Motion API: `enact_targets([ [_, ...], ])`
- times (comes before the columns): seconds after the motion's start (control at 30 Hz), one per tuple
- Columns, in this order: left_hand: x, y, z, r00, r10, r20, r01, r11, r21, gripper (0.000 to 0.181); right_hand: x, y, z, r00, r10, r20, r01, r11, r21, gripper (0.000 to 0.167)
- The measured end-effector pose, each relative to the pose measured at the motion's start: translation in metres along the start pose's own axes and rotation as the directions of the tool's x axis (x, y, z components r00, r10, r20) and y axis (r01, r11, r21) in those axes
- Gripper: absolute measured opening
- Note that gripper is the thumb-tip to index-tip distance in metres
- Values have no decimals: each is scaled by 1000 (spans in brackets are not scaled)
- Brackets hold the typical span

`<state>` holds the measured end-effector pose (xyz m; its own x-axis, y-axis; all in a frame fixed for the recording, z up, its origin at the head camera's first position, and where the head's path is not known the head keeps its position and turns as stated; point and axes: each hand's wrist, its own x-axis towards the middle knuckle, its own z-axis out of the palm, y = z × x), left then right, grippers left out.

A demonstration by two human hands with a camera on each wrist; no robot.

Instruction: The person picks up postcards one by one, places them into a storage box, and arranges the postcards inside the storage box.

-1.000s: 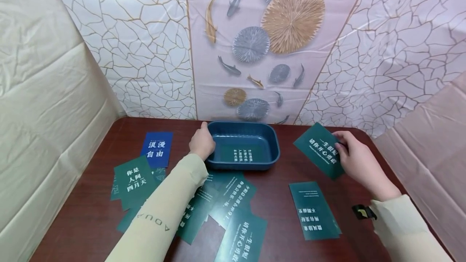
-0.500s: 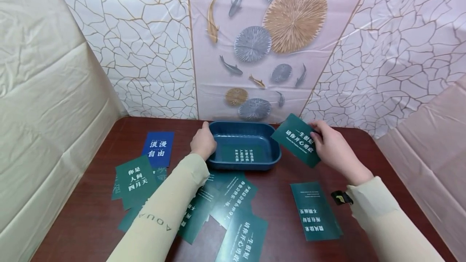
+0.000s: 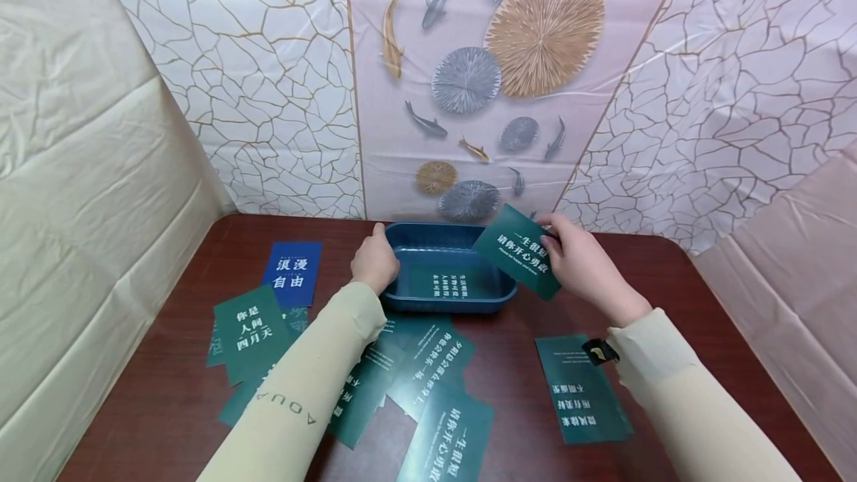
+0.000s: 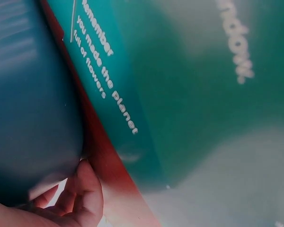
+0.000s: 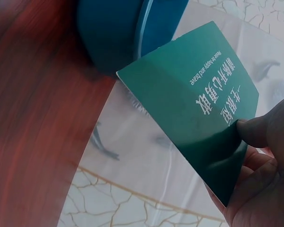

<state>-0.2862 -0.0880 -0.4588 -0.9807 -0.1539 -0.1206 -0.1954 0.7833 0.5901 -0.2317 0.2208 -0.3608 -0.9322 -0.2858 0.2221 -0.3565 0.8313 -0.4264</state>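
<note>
A dark blue rectangular tray (image 3: 435,306) stands near the table's back edge, with a green card (image 3: 428,283) lying in it. My left hand (image 3: 375,260) grips the tray's left end; in the left wrist view the fingers (image 4: 87,194) curl at its wall. My right hand (image 3: 582,262) pinches another green card (image 3: 514,250) with white lettering between thumb and fingers. That card is tilted and partly covers the tray's right rim in the head view. The right wrist view shows the thumb on the face of the card (image 5: 180,90), beside the tray wall (image 5: 111,33).
Several green cards (image 3: 445,430) overlap in front of the tray, partly hidden by the left sleeve. More green cards (image 3: 244,333) and a blue card (image 3: 291,274) lie at the left. Green cards (image 3: 581,393) lie at the right. A patterned cloth (image 3: 428,95) hangs behind the table.
My right hand has moved left with the green card, from the table's right side to over the tray's right rim. The left hand keeps its hold on the tray.
</note>
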Motion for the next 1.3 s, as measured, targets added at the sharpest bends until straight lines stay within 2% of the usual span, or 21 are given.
enact_targets([
  [0.47,2,-2,2,1000,-2,-4,2,1000,-6,61,29,-27,22,999,-52,4,52,998,17,30],
  [0.63,2,-1,2,1000,-3,-9,3,1000,-12,61,38,-36,35,999,-46,23,45,999,30,31],
  [0.93,1,1,0,1000,-10,0,10,1000,-4,61,51,-40,58,992,-27,122,25,1000,16,30],
  [1.1,2,0,0,1000,-7,2,7,1000,-3,60,56,-39,69,977,-27,211,29,1000,-6,34],
  [1.3,4,0,1,1000,-14,3,14,1000,15,61,59,-39,81,958,-40,282,47,999,-17,39],
])
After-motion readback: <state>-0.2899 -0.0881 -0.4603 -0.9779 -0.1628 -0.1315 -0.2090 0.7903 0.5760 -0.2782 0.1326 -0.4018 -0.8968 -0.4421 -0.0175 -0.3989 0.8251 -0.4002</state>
